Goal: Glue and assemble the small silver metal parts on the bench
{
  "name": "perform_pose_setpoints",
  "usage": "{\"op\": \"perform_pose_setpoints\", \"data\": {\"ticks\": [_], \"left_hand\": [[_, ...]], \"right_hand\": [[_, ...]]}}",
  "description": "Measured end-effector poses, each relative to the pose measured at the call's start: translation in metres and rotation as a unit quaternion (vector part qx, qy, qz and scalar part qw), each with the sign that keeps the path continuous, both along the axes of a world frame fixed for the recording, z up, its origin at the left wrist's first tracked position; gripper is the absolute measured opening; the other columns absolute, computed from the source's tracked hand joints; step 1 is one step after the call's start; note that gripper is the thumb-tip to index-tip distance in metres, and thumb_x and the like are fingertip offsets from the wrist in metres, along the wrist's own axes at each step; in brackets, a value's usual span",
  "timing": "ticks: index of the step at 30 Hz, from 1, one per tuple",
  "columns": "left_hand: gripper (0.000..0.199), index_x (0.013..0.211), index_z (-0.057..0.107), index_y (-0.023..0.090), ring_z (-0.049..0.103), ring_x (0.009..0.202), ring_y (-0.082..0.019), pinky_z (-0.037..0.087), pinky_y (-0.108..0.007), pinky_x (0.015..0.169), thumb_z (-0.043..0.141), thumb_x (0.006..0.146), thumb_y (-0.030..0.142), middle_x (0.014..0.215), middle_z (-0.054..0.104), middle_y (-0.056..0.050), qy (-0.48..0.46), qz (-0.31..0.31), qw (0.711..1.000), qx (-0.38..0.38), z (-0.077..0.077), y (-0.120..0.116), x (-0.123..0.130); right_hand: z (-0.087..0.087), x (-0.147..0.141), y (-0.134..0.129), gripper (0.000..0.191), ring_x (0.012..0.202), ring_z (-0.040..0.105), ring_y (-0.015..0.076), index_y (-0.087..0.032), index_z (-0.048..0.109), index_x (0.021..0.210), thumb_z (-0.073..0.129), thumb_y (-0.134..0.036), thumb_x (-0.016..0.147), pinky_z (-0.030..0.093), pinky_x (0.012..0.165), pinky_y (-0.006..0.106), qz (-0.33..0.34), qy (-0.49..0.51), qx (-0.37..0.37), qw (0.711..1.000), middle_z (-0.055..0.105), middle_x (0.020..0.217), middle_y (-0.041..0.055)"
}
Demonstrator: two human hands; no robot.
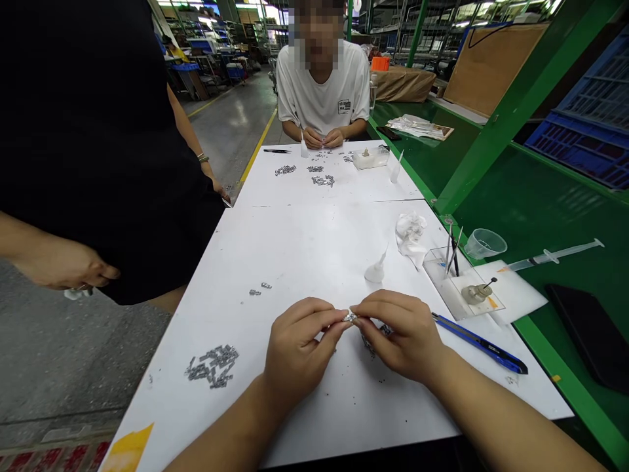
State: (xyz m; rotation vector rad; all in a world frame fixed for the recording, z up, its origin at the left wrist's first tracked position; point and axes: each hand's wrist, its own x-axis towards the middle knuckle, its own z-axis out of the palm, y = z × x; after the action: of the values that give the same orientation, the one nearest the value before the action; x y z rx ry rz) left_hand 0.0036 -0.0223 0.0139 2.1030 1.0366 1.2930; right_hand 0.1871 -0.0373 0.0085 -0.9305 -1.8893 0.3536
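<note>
Between the fingertips of both hands, just above the white table, is a small silvery metal part (350, 316). My left hand (302, 344) pinches it from the left with thumb and forefinger. From the right, my right hand (400, 331) pinches its other side. Partly hidden behind my right fingers lies a pile of small dark parts (369, 341). A larger pile of grey metal parts (213, 366) is left of my left forearm, and two loose metal parts (260, 288) lie farther up. Beyond my hands stands a small white bottle with a thin nozzle (375, 270).
At right are a blue utility knife (481, 344), a clear stand (462, 288) with tweezers and a small jar, a plastic cup (485, 243), a syringe (553, 255) and crumpled tissue (411, 236). A person in white (322, 92) works opposite; another in black (98, 131) stands left.
</note>
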Motion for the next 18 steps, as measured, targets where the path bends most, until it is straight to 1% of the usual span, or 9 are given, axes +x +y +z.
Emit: {"op": "perform_pose_setpoints", "data": {"ticks": [3, 6, 8, 12, 15, 18], "left_hand": [[0.018, 0.088, 0.078, 0.023, 0.063, 0.065, -0.015, 0.053, -0.026, 0.060, 0.072, 0.077, 0.011, 0.073, 0.071, -0.004, 0.006, -0.009, 1.000, -0.007, -0.0010, 0.0014, -0.0003], [0.018, 0.090, 0.078, 0.023, 0.064, 0.066, -0.015, 0.053, -0.026, 0.061, 0.071, 0.078, 0.011, 0.074, 0.071, -0.004, 0.020, -0.011, 1.000, 0.010, -0.0029, 0.0018, -0.0003], [0.018, 0.090, 0.077, 0.023, 0.064, 0.067, -0.015, 0.053, -0.026, 0.062, 0.070, 0.079, 0.011, 0.074, 0.071, -0.004, 0.028, -0.005, 0.999, 0.021, -0.0038, 0.0016, 0.0002], [0.018, 0.090, 0.077, 0.023, 0.063, 0.067, -0.016, 0.053, -0.026, 0.061, 0.070, 0.078, 0.011, 0.074, 0.071, -0.004, 0.027, 0.004, 0.999, 0.027, -0.0036, 0.0001, 0.0019], [0.019, 0.090, 0.077, 0.024, 0.063, 0.066, -0.015, 0.053, -0.026, 0.060, 0.070, 0.078, 0.010, 0.073, 0.070, -0.003, 0.027, 0.000, 0.999, 0.030, -0.0029, -0.0013, 0.0026], [0.020, 0.091, 0.076, 0.023, 0.063, 0.067, -0.014, 0.053, -0.025, 0.061, 0.070, 0.079, 0.009, 0.074, 0.070, -0.003, 0.032, -0.003, 0.998, 0.045, -0.0033, -0.0014, 0.0019]], "right_hand": [[-0.0032, 0.0039, 0.0016, 0.025, 0.073, 0.064, 0.0144, -0.021, 0.064, 0.107, 0.057, -0.009, 0.086, 0.055, 0.064, 0.027, 0.006, -0.040, 0.032, 0.999, 0.070, 0.084, 0.0048], [-0.0035, 0.0045, 0.0013, 0.022, 0.069, 0.063, 0.0149, -0.020, 0.063, 0.103, 0.053, -0.009, 0.087, 0.052, 0.061, 0.027, -0.001, -0.080, 0.034, 0.996, 0.070, 0.080, 0.0041], [-0.0026, 0.0034, -0.0001, 0.020, 0.066, 0.061, 0.0151, -0.020, 0.063, 0.101, 0.052, -0.009, 0.087, 0.050, 0.058, 0.027, -0.019, -0.098, 0.039, 0.994, 0.069, 0.077, 0.0041], [-0.0004, 0.0015, -0.0027, 0.019, 0.066, 0.062, 0.0159, -0.018, 0.062, 0.099, 0.053, -0.008, 0.085, 0.050, 0.058, 0.027, -0.045, -0.105, 0.070, 0.991, 0.069, 0.078, 0.0060], [0.0012, 0.0022, -0.0028, 0.020, 0.063, 0.061, 0.0160, -0.018, 0.062, 0.098, 0.051, -0.008, 0.085, 0.049, 0.056, 0.028, -0.033, -0.114, 0.074, 0.990, 0.069, 0.077, 0.0059], [0.0018, 0.0034, -0.0015, 0.020, 0.063, 0.060, 0.0158, -0.018, 0.062, 0.099, 0.052, -0.008, 0.085, 0.049, 0.056, 0.027, -0.025, -0.095, 0.080, 0.992, 0.068, 0.075, 0.0052]]}}
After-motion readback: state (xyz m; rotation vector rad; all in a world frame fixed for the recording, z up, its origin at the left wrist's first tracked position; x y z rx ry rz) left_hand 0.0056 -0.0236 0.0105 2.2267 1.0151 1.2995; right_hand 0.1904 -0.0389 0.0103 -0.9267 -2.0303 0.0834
